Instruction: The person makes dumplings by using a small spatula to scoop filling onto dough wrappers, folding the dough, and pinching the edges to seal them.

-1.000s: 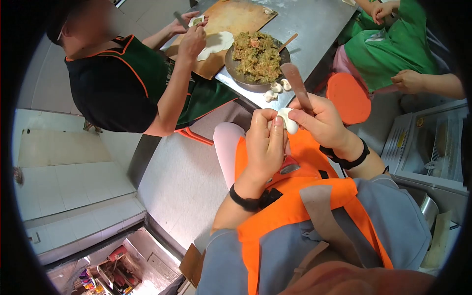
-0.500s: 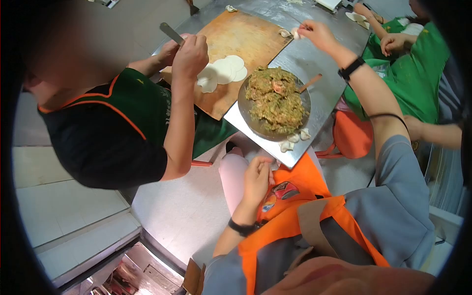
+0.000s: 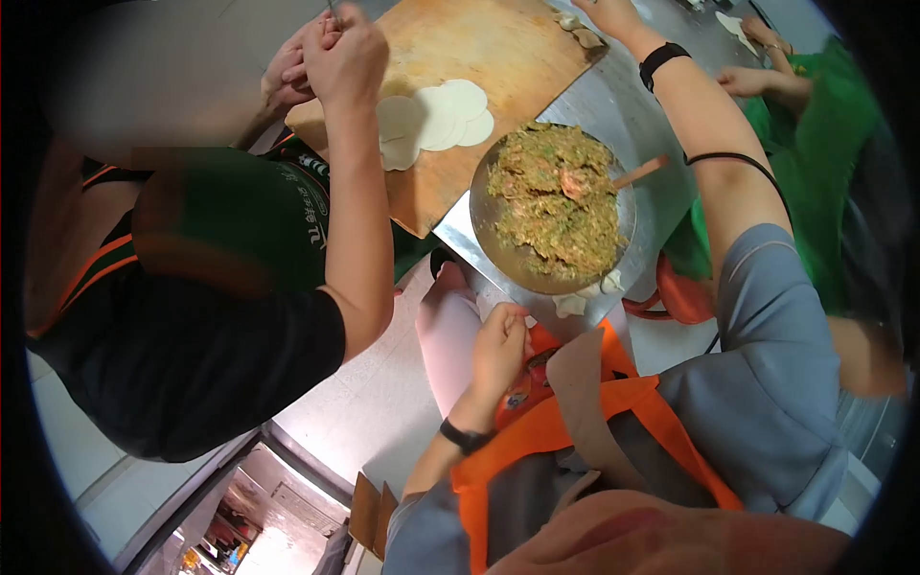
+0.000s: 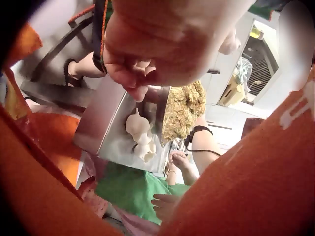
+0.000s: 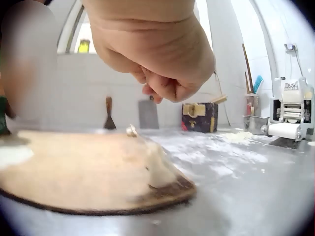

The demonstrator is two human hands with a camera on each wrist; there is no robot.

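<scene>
My left hand [image 3: 503, 350] rests over the lap with its fingers loosely curled, holding nothing. In the left wrist view, the left hand [image 4: 157, 49] hangs near the metal table corner, where wrapped dumplings [image 4: 139, 132] sit beside the filling bowl. The right arm reaches far across the table. At the top of the head view, my right hand [image 3: 613, 14] is by the dumplings [image 3: 586, 36] at the board's corner. In the right wrist view, the right hand [image 5: 157, 59] hovers with bent fingers above a blurred dumpling [image 5: 160, 169] on the wooden board; no thing shows in its grasp.
A wide bowl of chopped filling [image 3: 551, 196] with a wooden handle [image 3: 640, 172] stands at the table's near corner. Round wrappers [image 3: 450, 115] lie on the cutting board [image 3: 517, 57]. Another person works at left; a person in green is at right. A roller machine [image 5: 290, 115] stands farther back.
My right hand left the left hand, carried a dumpling forward to the board's corner and let it go there. The flat spatula seen in it earlier no longer shows. The left hand dropped to the lap.
</scene>
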